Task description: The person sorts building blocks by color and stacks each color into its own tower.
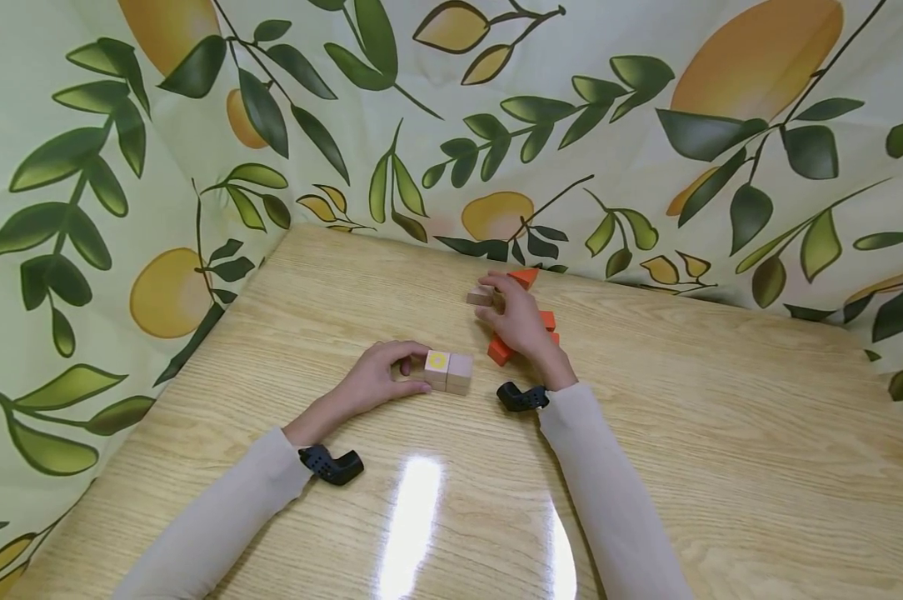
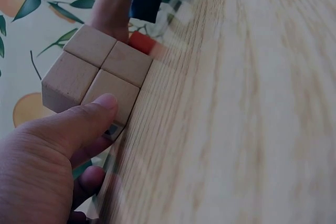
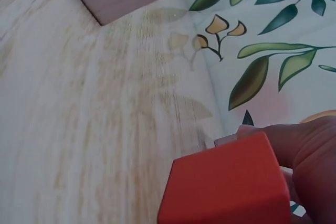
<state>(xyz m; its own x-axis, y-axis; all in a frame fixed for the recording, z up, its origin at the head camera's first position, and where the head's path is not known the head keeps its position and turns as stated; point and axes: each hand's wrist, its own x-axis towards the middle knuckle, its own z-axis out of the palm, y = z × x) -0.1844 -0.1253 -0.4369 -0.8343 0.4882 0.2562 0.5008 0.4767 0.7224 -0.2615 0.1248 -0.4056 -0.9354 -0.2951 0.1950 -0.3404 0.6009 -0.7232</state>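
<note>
My left hand (image 1: 376,375) pinches the nearer end of a small block of pale wooden cubes (image 1: 460,372), set two by two. A yellow ring mark shows on top of one cube. In the left wrist view the thumb presses a lower wooden cube (image 2: 113,90), with the other fingers behind it. Farther back, my right hand (image 1: 522,321) holds a small wooden block (image 1: 480,296) between thumb and fingers. Several red blocks (image 1: 500,351) lie around and under that hand, partly hidden by it. One large red block (image 3: 226,182) partly covers the fingertips in the right wrist view.
A red triangular block (image 1: 525,277) lies near the back edge of the wooden table (image 1: 721,442). Fruit-and-leaf patterned cloth (image 1: 391,83) rises behind and at the left. Black wrist devices (image 1: 333,465) sit at both cuffs.
</note>
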